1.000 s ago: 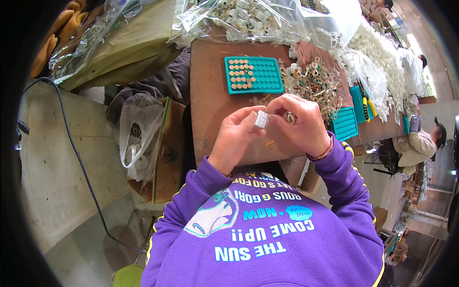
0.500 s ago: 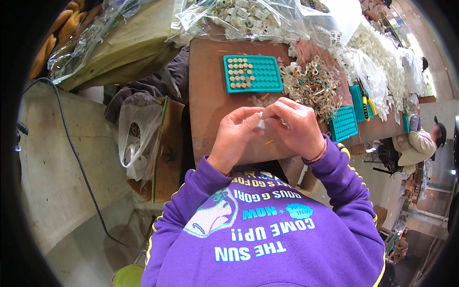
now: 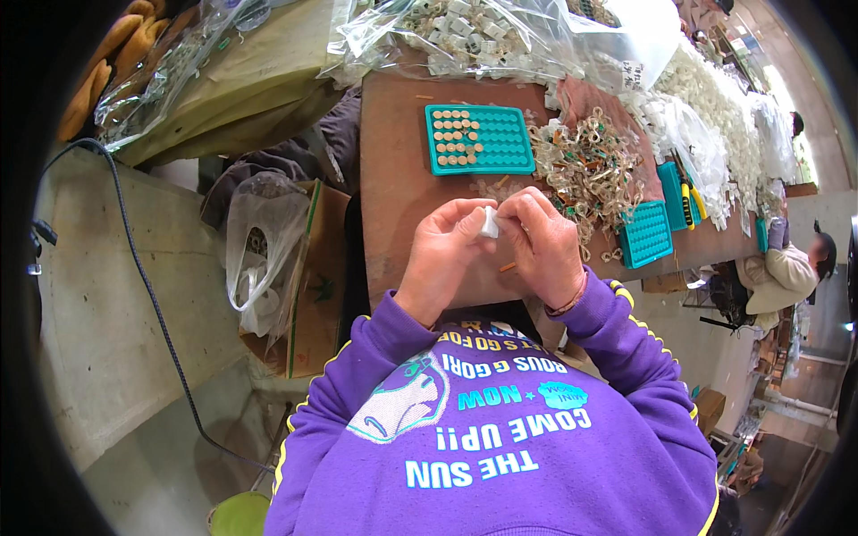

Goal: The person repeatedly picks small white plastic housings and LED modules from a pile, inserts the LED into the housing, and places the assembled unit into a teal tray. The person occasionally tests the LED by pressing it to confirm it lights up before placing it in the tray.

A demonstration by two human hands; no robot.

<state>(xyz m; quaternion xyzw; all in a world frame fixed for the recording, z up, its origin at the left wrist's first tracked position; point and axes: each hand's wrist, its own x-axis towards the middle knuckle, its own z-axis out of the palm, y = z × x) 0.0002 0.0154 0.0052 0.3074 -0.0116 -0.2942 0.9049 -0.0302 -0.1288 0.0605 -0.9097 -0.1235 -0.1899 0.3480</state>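
Observation:
A small white plastic piece (image 3: 489, 222) is pinched between the thumb and fingers of my left hand (image 3: 441, 253). My right hand (image 3: 543, 246) is closed beside it, its fingertips at the piece's right edge. Whatever those right fingers hold is hidden behind them. Beyond my hands lies a teal tray (image 3: 505, 143), with round tan discs (image 3: 453, 136) set in rows over its left part. To its right spreads a heap of small wired parts (image 3: 590, 170) with clear and greenish bits.
A second teal tray (image 3: 645, 234) and yellow-handled pliers (image 3: 693, 198) lie to the right. Clear bags of white parts (image 3: 465, 31) line the table's far side. At left stands a cardboard box (image 3: 317, 277) with a plastic bag. Another person (image 3: 778, 277) sits at far right.
My right hand has moved closer to the left, its fingers now against the white piece. More of the white piece shows. The whole view has shifted slightly.

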